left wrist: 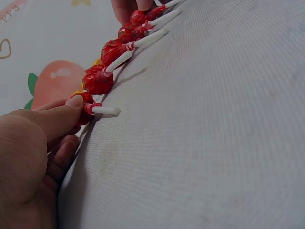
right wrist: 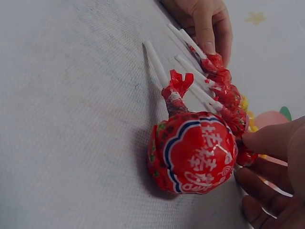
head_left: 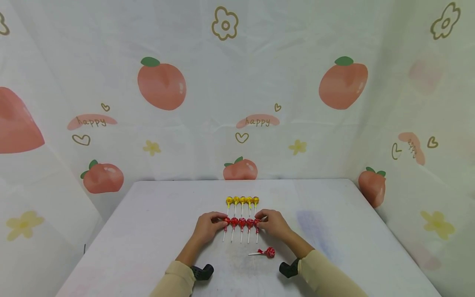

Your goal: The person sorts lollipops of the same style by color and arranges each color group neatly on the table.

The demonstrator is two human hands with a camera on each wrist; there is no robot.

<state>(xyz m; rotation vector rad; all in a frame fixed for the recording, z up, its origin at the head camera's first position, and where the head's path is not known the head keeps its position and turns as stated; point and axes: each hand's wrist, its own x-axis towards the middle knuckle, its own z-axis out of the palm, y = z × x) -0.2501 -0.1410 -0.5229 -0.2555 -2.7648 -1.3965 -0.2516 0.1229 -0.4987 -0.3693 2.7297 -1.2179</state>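
Note:
Several red-wrapped lollipops (head_left: pixel 242 222) lie side by side in a row, their white sticks pointing toward me. At the row's left end, my left hand (head_left: pixel 205 227) pinches the outermost red lollipop (left wrist: pixel 88 109) by its head between thumb and fingers. My right hand (head_left: pixel 275 224) holds the head of the red lollipop at the right end (head_left: pixel 257 231), which is mostly hidden in the right wrist view. One more red lollipop (right wrist: pixel 195 155) lies sideways on the table, nearer to me, its stick pointing left; neither hand touches it.
Behind the red row, several yellow lollipops (head_left: pixel 243 200) lie in a matching row on the white table (head_left: pixel 167 239). A white curtain printed with peaches (head_left: pixel 161 86) hangs behind and around the table. Black wrist devices (head_left: pixel 202 272) sit at both cuffs.

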